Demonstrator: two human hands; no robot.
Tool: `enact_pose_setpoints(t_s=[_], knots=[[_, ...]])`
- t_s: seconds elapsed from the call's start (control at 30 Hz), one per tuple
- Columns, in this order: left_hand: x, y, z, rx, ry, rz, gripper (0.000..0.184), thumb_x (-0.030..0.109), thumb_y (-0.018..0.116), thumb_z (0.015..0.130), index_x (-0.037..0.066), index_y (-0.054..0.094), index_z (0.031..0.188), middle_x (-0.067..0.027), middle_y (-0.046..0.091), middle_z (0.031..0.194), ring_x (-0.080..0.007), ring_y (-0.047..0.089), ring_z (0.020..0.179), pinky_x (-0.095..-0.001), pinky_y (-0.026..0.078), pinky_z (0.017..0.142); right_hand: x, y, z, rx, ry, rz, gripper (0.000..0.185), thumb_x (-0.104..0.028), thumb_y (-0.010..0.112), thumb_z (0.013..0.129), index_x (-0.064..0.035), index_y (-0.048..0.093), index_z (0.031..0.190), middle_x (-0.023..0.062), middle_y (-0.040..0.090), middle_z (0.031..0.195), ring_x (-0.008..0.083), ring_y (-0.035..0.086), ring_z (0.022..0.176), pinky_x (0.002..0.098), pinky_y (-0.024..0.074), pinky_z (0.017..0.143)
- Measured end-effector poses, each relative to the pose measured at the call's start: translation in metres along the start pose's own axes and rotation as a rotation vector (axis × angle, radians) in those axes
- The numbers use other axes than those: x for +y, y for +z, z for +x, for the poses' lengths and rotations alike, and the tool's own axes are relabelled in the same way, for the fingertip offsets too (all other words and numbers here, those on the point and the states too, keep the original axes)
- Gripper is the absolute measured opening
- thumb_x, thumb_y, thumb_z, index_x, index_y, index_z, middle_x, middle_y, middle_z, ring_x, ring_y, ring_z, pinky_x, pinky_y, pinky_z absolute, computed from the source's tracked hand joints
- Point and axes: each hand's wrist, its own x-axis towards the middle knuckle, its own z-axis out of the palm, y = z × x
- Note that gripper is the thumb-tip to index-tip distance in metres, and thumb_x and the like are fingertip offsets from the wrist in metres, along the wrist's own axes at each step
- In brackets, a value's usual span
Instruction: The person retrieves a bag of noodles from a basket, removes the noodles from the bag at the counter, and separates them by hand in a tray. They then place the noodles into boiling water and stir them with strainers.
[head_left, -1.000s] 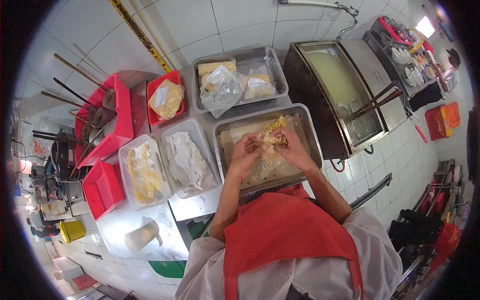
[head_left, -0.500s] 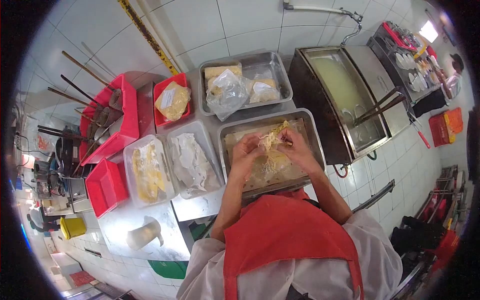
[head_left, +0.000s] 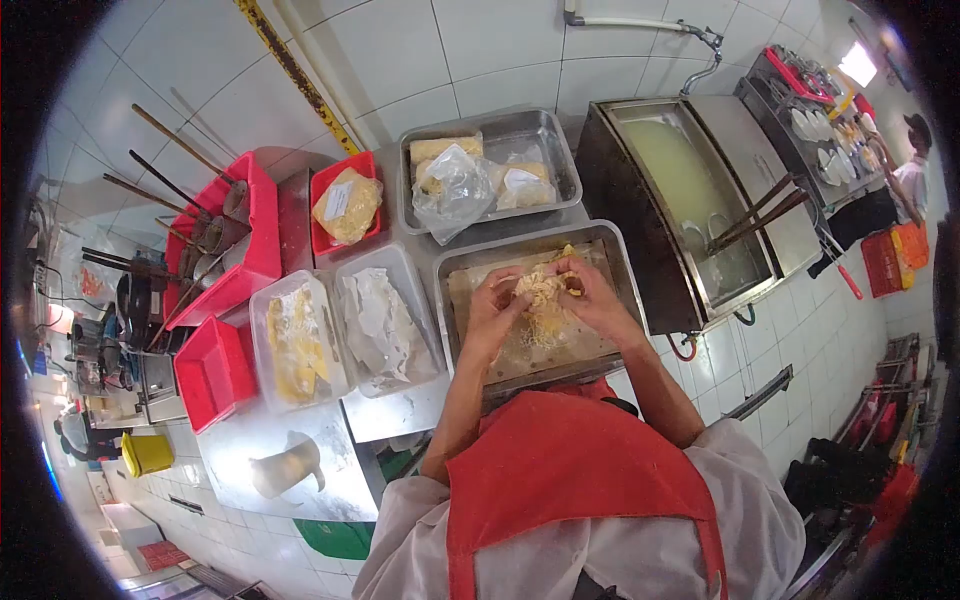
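Note:
Both my hands are together over a metal tray (head_left: 530,240), holding a tangled bunch of thin pale-yellow noodles (head_left: 541,288) between them. My left hand (head_left: 495,312) grips the bunch from its left side with curled fingers. On the other side, my right hand (head_left: 600,305) has its thumb and fingers closed on it. Loose strands hang or lie just below the bunch, over the brown lining of the tray. A yellow piece, perhaps more noodles, shows beyond my right fingers at the tray's far edge.
Left of the tray stand a clear tub with white sheets (head_left: 378,325) and another with floury yellow pieces (head_left: 298,350). Behind is a steel pan (head_left: 555,150) with bagged noodles. On the right, a boiler (head_left: 665,170) holds cloudy liquid. A person is at far right.
The noodle bunch looks rounder and more gathered between my fingers, with my hands still above the tray. The view has shifted slightly.

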Motion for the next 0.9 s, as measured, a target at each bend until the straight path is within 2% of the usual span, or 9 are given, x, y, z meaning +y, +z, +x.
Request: enact_pose_setpoints(t_s=[0.07, 0.13, 0.27, 0.33, 0.43, 0.6, 0.67, 0.73, 0.9], knots=[[-0.001, 0.001, -0.001, 0.013, -0.061, 0.110, 0.022, 0.016, 0.063, 0.090, 0.004, 0.059, 0.108, -0.0032, 0.062, 0.092, -0.0084, 0.059, 0.080, -0.0234, 0.051, 0.065, -0.007, 0.001, -0.001, 0.031, -0.075, 0.068, 0.024, -0.006, 0.065, 0.085, -0.0025, 0.055, 0.107, 0.0015, 0.059, 0.096, 0.0107, 0.056, 0.090, 0.0262, 0.0456, 0.080], [-0.011, -0.004, 0.004, 0.043, -0.092, 0.127, 0.022, 0.013, 0.063, 0.089, 0.003, 0.059, 0.109, -0.0027, 0.062, 0.091, -0.0085, 0.059, 0.079, -0.0236, 0.051, 0.064, -0.016, 0.002, -0.002, -0.075, -0.033, 0.189, 0.024, -0.004, 0.062, 0.083, -0.0040, 0.056, 0.106, 0.0057, 0.059, 0.099, 0.0137, 0.056, 0.093, 0.0288, 0.0462, 0.081], [-0.023, -0.005, 0.009, 0.074, -0.070, 0.146, 0.022, 0.009, 0.064, 0.087, 0.002, 0.060, 0.108, -0.0021, 0.063, 0.086, -0.0083, 0.059, 0.073, -0.0240, 0.051, 0.061, -0.013, -0.003, 0.002, -0.189, 0.136, 0.004, 0.026, -0.006, 0.064, 0.083, -0.0041, 0.055, 0.108, 0.0081, 0.057, 0.104, 0.0148, 0.055, 0.098, 0.0302, 0.0469, 0.083], [-0.015, 0.003, 0.004, 0.059, -0.027, 0.092, 0.022, 0.011, 0.064, 0.088, 0.002, 0.060, 0.107, -0.0015, 0.063, 0.085, -0.0081, 0.059, 0.071, -0.0241, 0.051, 0.061, -0.011, -0.002, 0.002, -0.035, -0.137, -0.190, 0.025, -0.013, 0.066, 0.084, -0.0033, 0.056, 0.105, 0.0065, 0.059, 0.096, 0.0141, 0.057, 0.091, 0.0290, 0.0467, 0.080], [-0.004, 0.007, 0.001, 0.074, -0.013, 0.089, 0.018, 0.013, 0.064, 0.088, 0.003, 0.060, 0.103, -0.0007, 0.062, 0.084, -0.0085, 0.059, 0.068, -0.0245, 0.052, 0.061, -0.013, 0.001, 0.003, -0.019, -0.109, -0.005, 0.022, -0.012, 0.066, 0.083, -0.0024, 0.058, 0.101, 0.0064, 0.060, 0.092, 0.0141, 0.057, 0.085, 0.0287, 0.0467, 0.076], [-0.013, -0.008, 0.003, 0.065, -0.095, 0.245, 0.011, 0.005, 0.065, 0.086, 0.004, 0.058, 0.093, -0.0012, 0.060, 0.081, -0.0114, 0.059, 0.069, -0.0251, 0.053, 0.066, -0.027, 0.003, 0.003, -0.076, 0.049, -0.126, 0.021, -0.010, 0.064, 0.082, -0.0027, 0.058, 0.101, 0.0058, 0.061, 0.088, 0.0153, 0.057, 0.080, 0.0295, 0.0466, 0.073], [-0.005, 0.001, 0.000, 0.096, -0.092, -0.168, 0.012, 0.003, 0.064, 0.085, 0.004, 0.054, 0.091, -0.0030, 0.058, 0.085, -0.0128, 0.061, 0.072, -0.0264, 0.054, 0.068, -0.018, 0.004, 0.005, -0.039, 0.054, -0.151, 0.022, -0.011, 0.065, 0.082, -0.0027, 0.058, 0.101, 0.0058, 0.060, 0.086, 0.0155, 0.057, 0.079, 0.0298, 0.0466, 0.072], [-0.008, 0.000, 0.001, 0.079, -0.078, -0.135, 0.013, 0.004, 0.065, 0.086, 0.005, 0.054, 0.093, -0.0031, 0.059, 0.088, -0.0124, 0.061, 0.074, -0.0259, 0.055, 0.069, -0.017, 0.003, 0.006, 0.052, -0.202, -0.219, 0.023, -0.015, 0.068, 0.082, -0.0027, 0.058, 0.099, 0.0050, 0.060, 0.081, 0.0144, 0.055, 0.075, 0.0293, 0.0461, 0.071], [-0.003, 0.004, 0.000, 0.060, -0.114, -0.122, 0.020, 0.001, 0.065, 0.084, 0.004, 0.055, 0.101, -0.0057, 0.058, 0.100, -0.0133, 0.062, 0.083, -0.0273, 0.057, 0.073, -0.023, 0.000, 0.002, -0.046, -0.023, -0.211, 0.024, -0.009, 0.067, 0.080, -0.0024, 0.057, 0.101, 0.0068, 0.059, 0.089, 0.0155, 0.056, 0.081, 0.0296, 0.0461, 0.073]])
